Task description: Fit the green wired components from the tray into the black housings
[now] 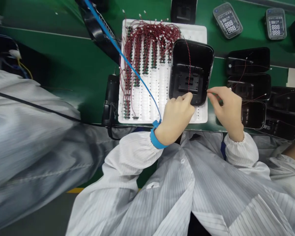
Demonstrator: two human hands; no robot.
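Observation:
A black plastic housing [179, 62] lies open side up over the right part of a white foam tray [159, 105]. A thin red twisted wire [189, 70] crosses its inside, down to the fingertips of my left hand [178, 113]. That hand is closed at the housing's near edge, its fingertips over the wire's lower end; a blue wrist strap [157, 139] is around its wrist. Beside the housing's right edge, my right hand [225, 106] has thumb and forefinger pinched together. A bit of red shows within its curled fingers, but what the tips hold is too small to name.
Small circuit boards with red wires [154, 34] stand in rows in the tray. A black electric screwdriver [111, 95] lies to its left. More black housings [250, 60] are at right, and display units [227, 21] sit behind. A blue cord [127, 62] crosses overhead. Co-workers' sleeves [27, 114] flank me.

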